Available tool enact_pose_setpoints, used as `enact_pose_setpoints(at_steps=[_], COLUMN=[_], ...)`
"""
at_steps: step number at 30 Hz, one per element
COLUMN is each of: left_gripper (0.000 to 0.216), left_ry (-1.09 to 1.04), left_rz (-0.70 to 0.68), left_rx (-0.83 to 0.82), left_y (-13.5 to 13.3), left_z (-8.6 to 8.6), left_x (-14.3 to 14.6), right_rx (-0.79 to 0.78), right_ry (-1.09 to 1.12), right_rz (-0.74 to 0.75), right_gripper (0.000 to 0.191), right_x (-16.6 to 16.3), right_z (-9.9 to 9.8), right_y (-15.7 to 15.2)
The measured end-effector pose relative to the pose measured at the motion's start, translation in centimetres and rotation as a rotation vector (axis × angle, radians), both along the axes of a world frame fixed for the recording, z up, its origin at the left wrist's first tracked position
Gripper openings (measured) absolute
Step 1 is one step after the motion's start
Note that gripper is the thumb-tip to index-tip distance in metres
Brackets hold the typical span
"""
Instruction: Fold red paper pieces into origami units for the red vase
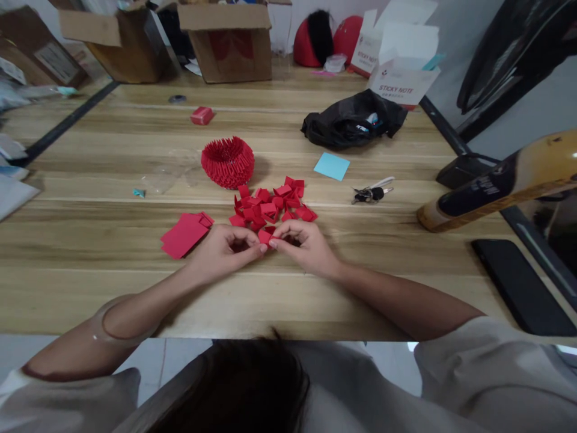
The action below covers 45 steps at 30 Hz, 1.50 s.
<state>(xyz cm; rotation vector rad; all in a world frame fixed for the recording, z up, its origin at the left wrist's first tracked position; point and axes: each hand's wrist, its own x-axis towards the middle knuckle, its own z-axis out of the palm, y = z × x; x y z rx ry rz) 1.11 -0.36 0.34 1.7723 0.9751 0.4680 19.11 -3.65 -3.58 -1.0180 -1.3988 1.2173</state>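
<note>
Between the fingertips of both hands is a small folded piece of red paper [265, 236]. My left hand [229, 247] pinches its left side, and my right hand [303, 245] pinches its right side. Just beyond the fingers lies a loose pile of folded red paper pieces [269, 207]. A stack of flat red paper sheets [184, 234] rests to the left of my left hand. Farther back stands a round red bowl shape [228, 163] built from many folded paper pieces, hollow at the top.
A blue sticky note [332, 166], keys [372, 193] and a black plastic bag [354, 120] lie right of the pile. A bottle [491, 183] and a phone [523, 285] are at the far right. Cardboard boxes [229, 45] line the back; a small red packet [202, 115] sits before them.
</note>
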Motion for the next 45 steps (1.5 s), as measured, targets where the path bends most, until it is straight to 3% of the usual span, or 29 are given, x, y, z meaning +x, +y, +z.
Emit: enact_pose_setpoints(at_steps=[7, 14, 30, 35, 40, 45], left_gripper=[0.026, 0.026, 0.022, 0.019, 0.015, 0.011], left_ry=[0.014, 0.056, 0.077, -0.022, -0.137, -0.116], left_rz=[0.005, -0.036, -0.076, -0.042, -0.005, -0.007], left_rx=[0.020, 0.057, 0.147, 0.052, 0.008, 0.132], left_y=[-0.04, -0.13, -0.20, -0.32, -0.34, 0.00], left_z=[0.07, 0.06, -0.24, 0.09, 0.33, 0.28], left_x=[0.04, -0.04, -0.23, 0.07, 0.20, -0.02], right_rx=[-0.030, 0.041, -0.010, -0.002, 0.013, -0.014], right_ry=[0.021, -0.150, -0.123, -0.140, -0.128, -0.020], right_rz=[0.022, 0.132, 0.072, 0.060, 0.055, 0.024], right_gripper=[0.012, 0.017, 0.026, 0.030, 0.021, 0.006], right_x=[-0.06, 0.37, 0.27, 0.27, 0.24, 0.11], right_z=[-0.05, 0.31, -0.06, -0.02, -0.07, -0.39], right_y=[0.13, 0.24, 0.27, 0.24, 0.21, 0.31])
